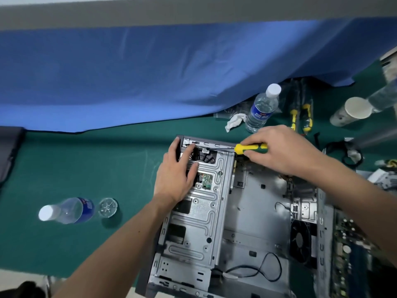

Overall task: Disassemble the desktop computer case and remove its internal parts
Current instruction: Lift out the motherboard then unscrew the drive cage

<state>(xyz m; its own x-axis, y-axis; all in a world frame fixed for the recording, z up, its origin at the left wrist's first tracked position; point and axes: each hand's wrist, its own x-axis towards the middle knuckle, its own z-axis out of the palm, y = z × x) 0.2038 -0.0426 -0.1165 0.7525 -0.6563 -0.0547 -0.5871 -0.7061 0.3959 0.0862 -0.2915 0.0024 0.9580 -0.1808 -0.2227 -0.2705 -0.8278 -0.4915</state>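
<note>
Open case (pixel 253 203) lying flat on green mat (pixel 86 168), lower centre-right. Left hand (pixel 176 175) flat, fingers extended, pressing drive cage (pixel 199 211) near fan (pixel 203 157). Right hand (pixel 281 149) gripping screwdriver (pixel 250 148), shaft aimed toward 9 o'clock along case rim. Upright bottle (pixel 263 108) at 12 o'clock; fallen bottle (pixel 68 210) at 9 o'clock. Circuit board (pixel 352 250) at 3 o'clock.
</note>
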